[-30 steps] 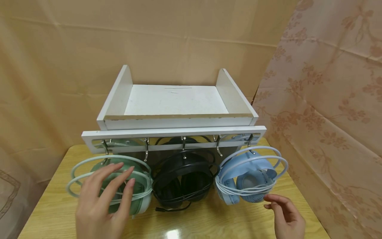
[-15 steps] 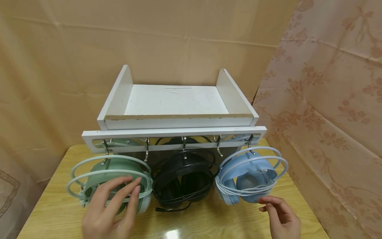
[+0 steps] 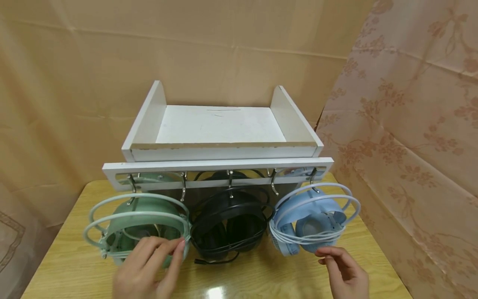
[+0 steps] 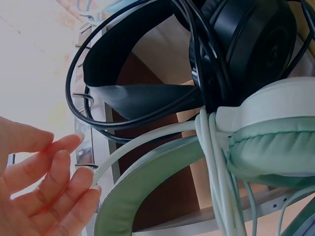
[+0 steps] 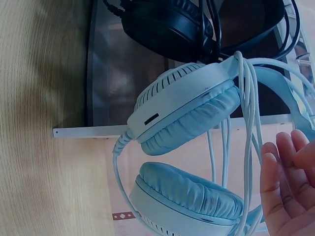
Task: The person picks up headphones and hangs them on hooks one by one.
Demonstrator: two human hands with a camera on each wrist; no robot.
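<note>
Three pairs of headphones hang from metal hooks: green headphones (image 3: 140,203) at the left, black headphones (image 3: 224,203) in the middle, and light blue headphones (image 3: 304,201) at the right. Each has its cable coiled around it. My left hand (image 3: 149,268) is in front of the green pair, overlapping its lower part. In the left wrist view its relaxed fingers (image 4: 81,179) hold nothing, close by the pale cable loop (image 4: 142,140). Below the blue pair is my right hand (image 3: 343,272), fingers loosely bent. The right wrist view shows it empty beside the blue coiled cable (image 5: 250,98).
A white shelf (image 3: 224,124) with raised sides stands on the wooden table (image 3: 246,282). Along its front runs a white rail (image 3: 216,165) with metal hooks, one bare hook (image 3: 274,182) between the black and blue pairs. Beige cloth (image 3: 231,50) hangs behind, patterned cloth (image 3: 418,137) at the right.
My left hand has moved down and to the right, uncovering more of the green headphones, and its fingertips have come closer together. My right hand has drifted slightly left. The headphones hang as before.
</note>
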